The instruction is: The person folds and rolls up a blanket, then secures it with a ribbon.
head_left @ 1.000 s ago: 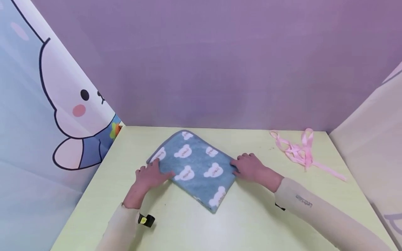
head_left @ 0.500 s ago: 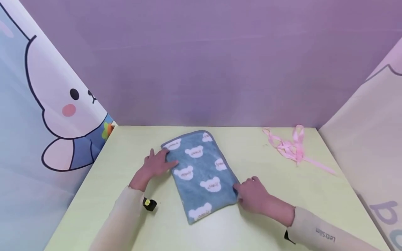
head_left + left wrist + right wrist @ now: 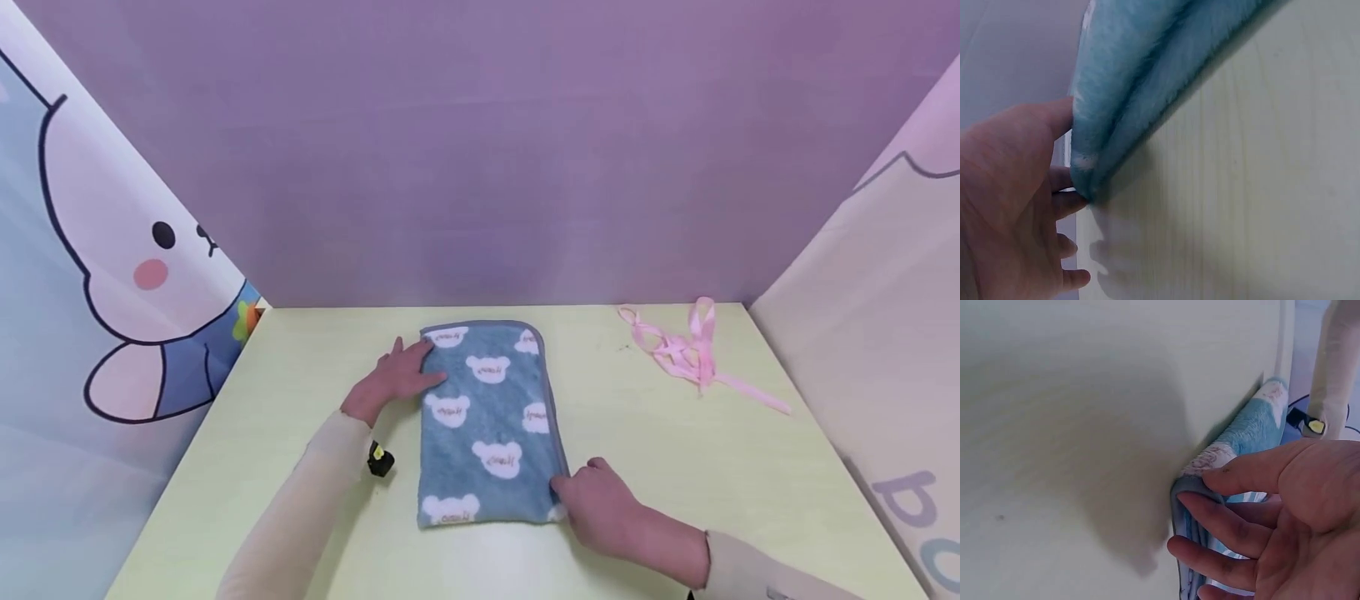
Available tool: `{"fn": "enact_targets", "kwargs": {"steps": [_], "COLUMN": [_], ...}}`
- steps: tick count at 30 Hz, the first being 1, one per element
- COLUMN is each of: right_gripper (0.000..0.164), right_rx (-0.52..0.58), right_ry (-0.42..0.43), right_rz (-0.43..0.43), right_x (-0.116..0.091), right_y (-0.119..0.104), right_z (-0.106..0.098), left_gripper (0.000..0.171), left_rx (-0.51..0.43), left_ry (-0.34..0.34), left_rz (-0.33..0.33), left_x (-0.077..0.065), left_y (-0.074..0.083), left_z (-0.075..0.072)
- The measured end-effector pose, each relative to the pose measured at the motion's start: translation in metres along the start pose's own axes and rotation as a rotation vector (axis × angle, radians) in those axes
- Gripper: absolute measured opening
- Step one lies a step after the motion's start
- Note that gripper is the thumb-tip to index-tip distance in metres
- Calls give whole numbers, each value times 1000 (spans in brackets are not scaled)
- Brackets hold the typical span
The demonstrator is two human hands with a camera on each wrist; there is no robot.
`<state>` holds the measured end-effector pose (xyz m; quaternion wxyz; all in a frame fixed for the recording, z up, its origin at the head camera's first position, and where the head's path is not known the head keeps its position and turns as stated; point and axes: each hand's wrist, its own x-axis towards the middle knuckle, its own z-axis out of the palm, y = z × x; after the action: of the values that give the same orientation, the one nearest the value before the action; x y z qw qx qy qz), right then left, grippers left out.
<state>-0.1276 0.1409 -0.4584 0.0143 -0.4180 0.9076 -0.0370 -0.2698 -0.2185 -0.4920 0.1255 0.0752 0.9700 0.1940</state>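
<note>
A folded blue plush towel [image 3: 483,425] with white bear heads and grey edging lies on the table, its long sides running away from me. At its far left edge, my left hand [image 3: 397,375] pinches it, thumb on top and fingers at the side. The left wrist view shows the fluffy fold [image 3: 1116,94] between thumb and fingers. Near the close right corner, my right hand [image 3: 600,508] pinches the edge between thumb and index finger. In the right wrist view the layered grey edging [image 3: 1191,494] is under that thumb, with the other fingers beside it.
A loose tangle of pink ribbon [image 3: 686,354] lies at the table's back right. The pale yellow table [image 3: 660,450] is bounded by a purple back panel [image 3: 487,208] and printed side panels, a cartoon rabbit [image 3: 127,275] on the left one.
The towel has turned from a slanted position to nearly straight. My left hand has moved away and right with it; my right hand has come nearer to me.
</note>
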Motion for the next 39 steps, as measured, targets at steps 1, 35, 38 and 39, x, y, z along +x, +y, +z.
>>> {"fn": "enact_targets", "kwargs": {"steps": [1, 35, 38, 39], "right_gripper": [19, 82, 82, 82], "right_rx": [4, 25, 14, 15], "right_ry": [-1, -225, -198, -185], "right_rz": [0, 186, 183, 185], "right_x": [-1, 84, 94, 99], "right_y": [-1, 85, 88, 89], "right_z": [0, -3, -7, -8], "left_gripper": [82, 108, 101, 99], "left_rx": [6, 157, 145, 139], "left_ry": [0, -51, -44, -58], "left_rz": [2, 174, 208, 212], "left_x": [3, -72, -81, -85], "left_y": [1, 43, 45, 47], "left_z": [1, 25, 24, 23]}}
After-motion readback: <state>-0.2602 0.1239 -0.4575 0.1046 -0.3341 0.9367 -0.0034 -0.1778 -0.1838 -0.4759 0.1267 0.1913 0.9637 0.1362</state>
